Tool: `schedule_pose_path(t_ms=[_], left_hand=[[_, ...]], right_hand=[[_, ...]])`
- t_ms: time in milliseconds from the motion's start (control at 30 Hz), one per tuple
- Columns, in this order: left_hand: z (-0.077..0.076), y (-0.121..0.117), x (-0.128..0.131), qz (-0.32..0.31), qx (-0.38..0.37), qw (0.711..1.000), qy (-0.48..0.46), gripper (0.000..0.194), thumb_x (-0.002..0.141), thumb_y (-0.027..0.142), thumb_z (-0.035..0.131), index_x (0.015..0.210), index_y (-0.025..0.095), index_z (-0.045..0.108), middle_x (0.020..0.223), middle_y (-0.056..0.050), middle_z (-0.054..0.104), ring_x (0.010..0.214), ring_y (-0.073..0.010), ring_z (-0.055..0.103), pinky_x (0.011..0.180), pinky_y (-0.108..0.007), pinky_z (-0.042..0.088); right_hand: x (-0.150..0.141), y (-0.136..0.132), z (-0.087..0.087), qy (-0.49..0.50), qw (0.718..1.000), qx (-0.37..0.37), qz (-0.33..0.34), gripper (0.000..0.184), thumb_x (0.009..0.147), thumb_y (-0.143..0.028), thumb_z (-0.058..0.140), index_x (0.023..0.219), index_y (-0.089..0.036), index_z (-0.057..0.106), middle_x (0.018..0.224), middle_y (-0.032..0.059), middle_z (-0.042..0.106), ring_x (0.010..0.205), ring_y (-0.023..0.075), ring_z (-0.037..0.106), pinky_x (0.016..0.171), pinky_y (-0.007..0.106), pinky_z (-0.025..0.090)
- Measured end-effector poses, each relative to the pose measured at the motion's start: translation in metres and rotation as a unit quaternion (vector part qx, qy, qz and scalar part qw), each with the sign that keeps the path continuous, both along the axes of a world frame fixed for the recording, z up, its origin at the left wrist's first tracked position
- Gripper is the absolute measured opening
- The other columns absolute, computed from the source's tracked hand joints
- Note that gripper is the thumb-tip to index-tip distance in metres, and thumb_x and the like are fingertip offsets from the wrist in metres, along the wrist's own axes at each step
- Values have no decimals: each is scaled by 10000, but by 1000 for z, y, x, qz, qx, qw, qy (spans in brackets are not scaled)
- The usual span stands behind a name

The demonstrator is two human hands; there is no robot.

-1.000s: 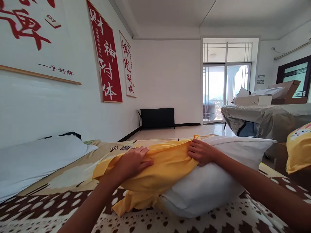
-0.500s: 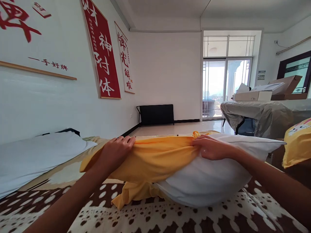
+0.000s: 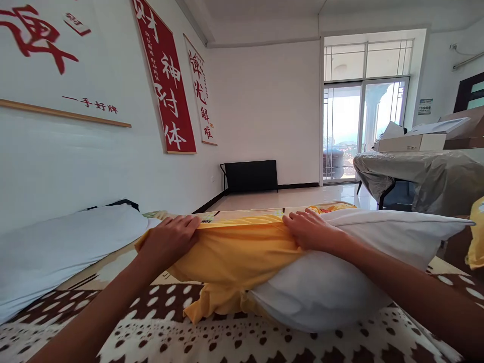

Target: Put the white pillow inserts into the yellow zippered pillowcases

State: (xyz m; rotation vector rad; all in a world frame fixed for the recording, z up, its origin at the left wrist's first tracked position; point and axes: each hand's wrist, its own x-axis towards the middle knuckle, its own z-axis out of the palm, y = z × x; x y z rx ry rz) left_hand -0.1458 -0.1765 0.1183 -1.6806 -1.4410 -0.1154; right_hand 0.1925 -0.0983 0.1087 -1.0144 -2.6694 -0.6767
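Note:
A yellow pillowcase [image 3: 238,252] is stretched between my two hands and covers the left part of a white pillow [image 3: 321,292]. My left hand [image 3: 170,237] is closed on the case's upper edge at the left. My right hand [image 3: 308,229] grips the same edge farther right, where the yellow cloth meets the bare white pillow. The pillow's right end sticks out uncovered, with its corner pointing right. A loose fold of the case hangs down onto the brown and cream patterned blanket [image 3: 181,338]. My fingertips are partly hidden behind the cloth.
Another white pillow [image 3: 71,252] lies at the left by the wall. A plastic-covered table [image 3: 427,169] with boxes [image 3: 412,142] stands at the right. Yellow printed cloth [image 3: 477,237] shows at the right edge. A black folded item [image 3: 251,176] leans against the far wall.
My right hand has shifted left along the pillowcase edge, closer to my left hand. The camera view has turned slightly to the left, and more of the case's far side shows.

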Motion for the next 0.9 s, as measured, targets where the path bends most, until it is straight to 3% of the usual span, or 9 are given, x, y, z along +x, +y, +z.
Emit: schedule_pose_path(t_ms=[100, 200, 400, 533, 633, 700, 767, 833, 900], left_hand=[[3, 4, 1, 43, 3, 999, 11, 273, 822, 152, 349, 920, 144, 604, 876, -132, 693, 792, -293, 645, 714, -388, 424], [27, 6, 11, 99, 26, 993, 55, 270, 817, 84, 322, 861, 156, 579, 710, -60, 672, 624, -223, 614, 658, -331, 384], [99, 15, 39, 97, 184, 977, 41, 236, 772, 85, 328, 781, 111, 562, 586, 16, 516, 563, -105, 481, 668, -268, 320], [136, 19, 60, 34, 247, 968, -26, 456, 753, 195, 190, 874, 14, 590, 660, 36, 503, 796, -92, 515, 791, -326, 277], [149, 29, 59, 2, 216, 976, -33, 679, 754, 261, -8, 934, -64, 561, 740, 48, 528, 953, -117, 500, 802, -391, 214], [149, 39, 48, 10, 177, 984, -17, 685, 753, 228, -41, 886, -75, 558, 719, 49, 531, 975, -138, 513, 808, -435, 219], [138, 46, 38, 24, 163, 986, -3, 578, 788, 159, 33, 851, -51, 568, 722, 28, 559, 995, -166, 535, 845, -496, 253], [112, 45, 42, 12, 213, 977, -20, 438, 831, 109, 168, 913, -1, 584, 847, -33, 618, 1038, -206, 544, 878, -541, 303], [67, 37, 64, -62, 291, 953, -50, 336, 847, 105, 302, 1044, 58, 569, 1019, -116, 626, 1064, -245, 551, 893, -546, 350]], right_hand=[[-15, 15, -6, 20, 998, 52, -40, 257, 762, -83, 489, 1005, -145, 544, 939, 117, 638, 894, 262, 604, 740, 347, 400], [-20, 33, 4, 48, 995, 41, -83, 219, 789, -81, 447, 968, -166, 543, 900, 113, 643, 820, 240, 616, 640, 309, 373], [22, 55, 70, 178, 960, 150, -153, 148, 821, -167, 444, 860, -159, 587, 874, 121, 609, 775, 230, 565, 629, 319, 337], [38, 72, 81, 286, 929, 216, -95, 205, 845, -208, 406, 717, -167, 561, 896, 105, 573, 798, 211, 505, 682, 318, 337], [31, 85, 63, 235, 969, 81, 6, 187, 838, -182, 370, 723, -184, 518, 765, 53, 554, 655, 160, 456, 616, 278, 315], [24, 92, 50, 206, 977, 7, 50, 180, 847, -179, 342, 757, -195, 498, 696, 22, 531, 599, 146, 428, 583, 260, 296], [17, 97, 42, 213, 976, 2, 48, 184, 863, -182, 316, 808, -201, 490, 715, 17, 542, 599, 146, 436, 569, 255, 275], [9, 101, 38, 214, 976, 27, 23, 186, 882, -193, 305, 857, -203, 490, 782, 28, 571, 623, 152, 464, 561, 259, 251], [-3, 104, 36, 190, 981, 37, 7, 176, 893, -191, 314, 888, -202, 490, 848, 40, 595, 657, 160, 502, 559, 264, 233]])
